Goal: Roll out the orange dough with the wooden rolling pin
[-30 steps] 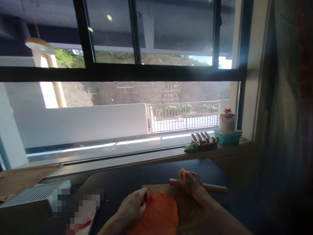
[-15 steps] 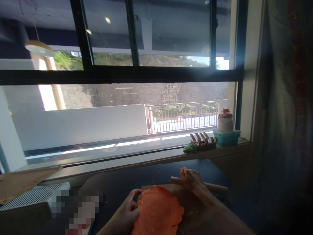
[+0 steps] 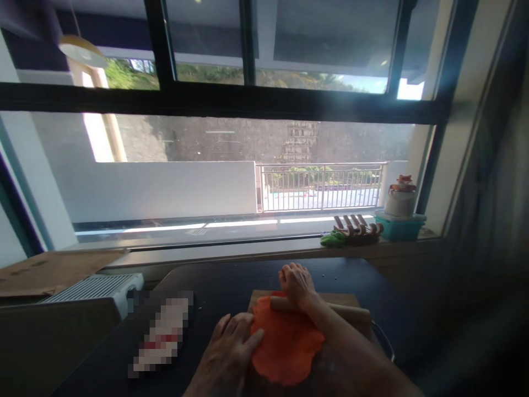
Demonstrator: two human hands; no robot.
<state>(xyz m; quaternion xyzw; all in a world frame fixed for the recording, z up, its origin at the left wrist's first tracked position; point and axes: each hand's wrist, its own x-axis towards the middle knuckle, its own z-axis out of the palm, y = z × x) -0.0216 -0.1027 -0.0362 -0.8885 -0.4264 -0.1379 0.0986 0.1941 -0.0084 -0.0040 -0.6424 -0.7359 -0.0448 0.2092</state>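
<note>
A flat, uneven-edged sheet of orange dough (image 3: 285, 347) lies on a brown board (image 3: 339, 299) at the bottom middle of the head view. My left hand (image 3: 231, 342) grips its left edge, thumb resting on top; the undersides of the fingers are hidden. Across the upper part of the sheet lies a pale rolling pin (image 3: 345, 312). My right hand (image 3: 298, 284) is closed over the pin towards its left end, and my forearm crosses above the right side of the board.
The dark table (image 3: 215, 278) stands beneath a window sill. To the left are a blurred-out item (image 3: 163, 333), a white slatted appliance (image 3: 95, 288) and brown paper (image 3: 58, 267). A teal box (image 3: 399, 227), white jar (image 3: 400, 203) and brown rack (image 3: 357, 229) stand on the sill.
My right hand has brought the rolling pin leftward from beside the dough onto its upper part. My left hand stays at the left edge, its thumb now over the dough. The view has shifted.
</note>
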